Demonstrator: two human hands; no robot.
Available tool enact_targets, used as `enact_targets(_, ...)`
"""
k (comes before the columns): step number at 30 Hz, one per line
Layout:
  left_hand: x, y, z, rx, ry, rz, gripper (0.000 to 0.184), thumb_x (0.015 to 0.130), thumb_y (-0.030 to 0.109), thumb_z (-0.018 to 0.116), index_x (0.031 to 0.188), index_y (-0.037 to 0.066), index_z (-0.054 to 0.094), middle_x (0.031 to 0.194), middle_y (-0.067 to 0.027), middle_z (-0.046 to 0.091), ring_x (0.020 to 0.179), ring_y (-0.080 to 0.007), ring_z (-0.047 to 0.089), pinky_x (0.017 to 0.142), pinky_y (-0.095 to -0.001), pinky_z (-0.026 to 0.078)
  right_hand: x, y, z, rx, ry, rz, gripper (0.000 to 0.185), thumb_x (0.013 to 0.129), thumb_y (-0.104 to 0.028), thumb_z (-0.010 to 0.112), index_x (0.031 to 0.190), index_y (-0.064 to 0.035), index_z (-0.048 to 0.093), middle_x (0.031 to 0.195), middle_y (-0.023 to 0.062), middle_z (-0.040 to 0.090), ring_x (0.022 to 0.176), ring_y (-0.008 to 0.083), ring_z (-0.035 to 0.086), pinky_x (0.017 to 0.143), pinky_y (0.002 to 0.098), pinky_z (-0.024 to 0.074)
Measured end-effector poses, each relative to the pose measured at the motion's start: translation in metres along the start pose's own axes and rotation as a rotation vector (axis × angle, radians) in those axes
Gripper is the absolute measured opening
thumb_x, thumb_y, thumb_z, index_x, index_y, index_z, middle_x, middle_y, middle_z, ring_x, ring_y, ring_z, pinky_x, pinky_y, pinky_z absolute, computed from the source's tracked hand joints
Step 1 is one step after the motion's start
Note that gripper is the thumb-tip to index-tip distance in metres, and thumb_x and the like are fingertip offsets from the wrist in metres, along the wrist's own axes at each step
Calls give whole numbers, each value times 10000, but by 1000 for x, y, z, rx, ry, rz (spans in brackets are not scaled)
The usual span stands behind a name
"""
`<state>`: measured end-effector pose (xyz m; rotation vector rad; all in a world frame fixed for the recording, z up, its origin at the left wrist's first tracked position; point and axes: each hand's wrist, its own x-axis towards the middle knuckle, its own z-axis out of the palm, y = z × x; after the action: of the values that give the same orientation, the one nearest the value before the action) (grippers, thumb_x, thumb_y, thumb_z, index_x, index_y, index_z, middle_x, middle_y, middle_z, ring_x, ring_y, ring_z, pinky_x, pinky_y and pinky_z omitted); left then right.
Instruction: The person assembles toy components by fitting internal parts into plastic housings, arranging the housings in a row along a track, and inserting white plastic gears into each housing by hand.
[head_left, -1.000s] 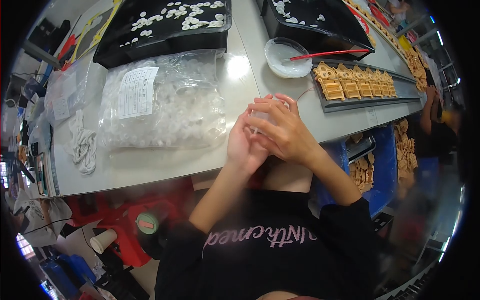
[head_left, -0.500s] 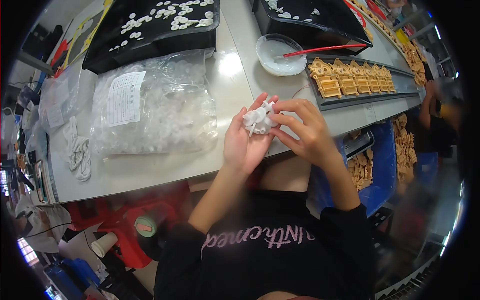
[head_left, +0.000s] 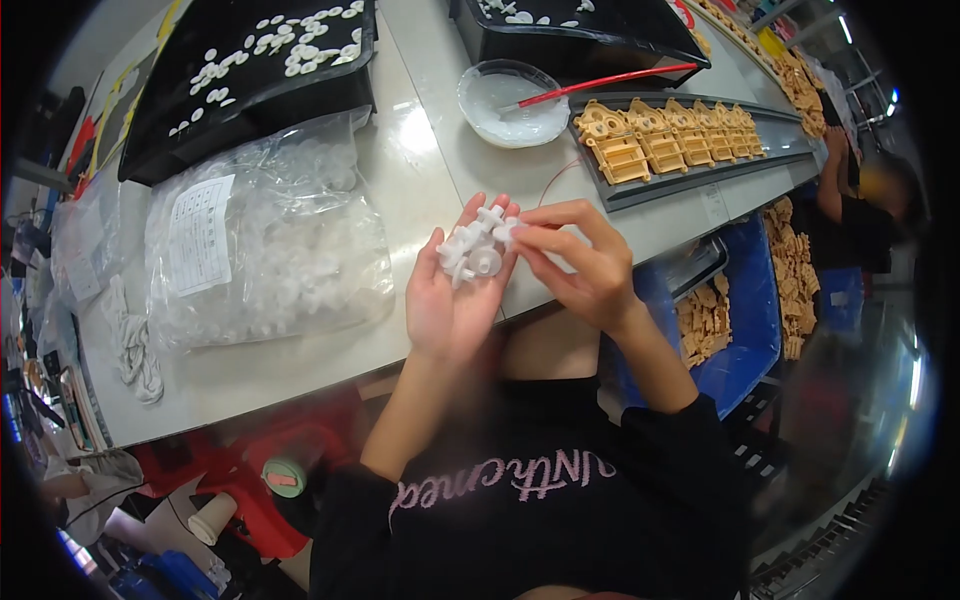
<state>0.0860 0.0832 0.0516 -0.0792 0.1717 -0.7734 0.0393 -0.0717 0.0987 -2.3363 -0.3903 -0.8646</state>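
Several small white plastic parts lie heaped on the upturned palm of my left hand, its fingers partly curled beneath them. Thumb and fingertips of my right hand pinch one white part at the right side of the heap. Beyond my hands is a clear bowl of whitish paste, with a red-handled brush resting across its rim. To the right, a row of tan moulded pieces sits on a grey tray.
A clear bag of white parts, labelled, lies at left. Behind stand two black bins with white parts. Below the table's right edge is a blue crate holding tan pieces. Another person is at far right.
My hands were cupped together; they have parted, exposing the white parts on my left palm. My right fingers have since closed on one part. The view has shifted, moving the table items leftward.
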Motion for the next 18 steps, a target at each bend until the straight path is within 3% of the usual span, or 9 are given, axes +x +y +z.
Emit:
enact_targets(3,-1,0,1,-72,5,-10,519,1004,254,313,1435,-33,267,1464,-218,319,1377,-326,303,1160,-440,251,9,19,-21,-195,206,1,259,706,50,733,942,-30,663,906,98,662,790,247,654,700,310,523)
enact_targets(5,-2,-1,1,-83,7,-15,518,1004,238,323,1442,-28,253,1472,-222,303,1387,-330,288,1167,-444,245,12,49,-36,-315,307,129,208,756,31,716,951,-29,675,919,104,674,787,230,660,698,298,523)
enact_targets(10,-1,-1,0,-68,-7,-15,521,1006,226,326,1458,-14,230,1494,-229,268,1405,-335,262,1171,-449,239,13,115,-58,-429,211,174,108,822,-27,679,929,-37,692,925,80,686,800,232,669,702,297,529)
enact_targets(18,-1,-2,1,9,4,3,528,1004,252,328,1440,-35,252,1476,-227,292,1391,-339,282,1169,-439,239,16,125,-60,-466,27,154,94,828,-63,674,917,-38,695,921,67,679,832,246,657,721,327,525)
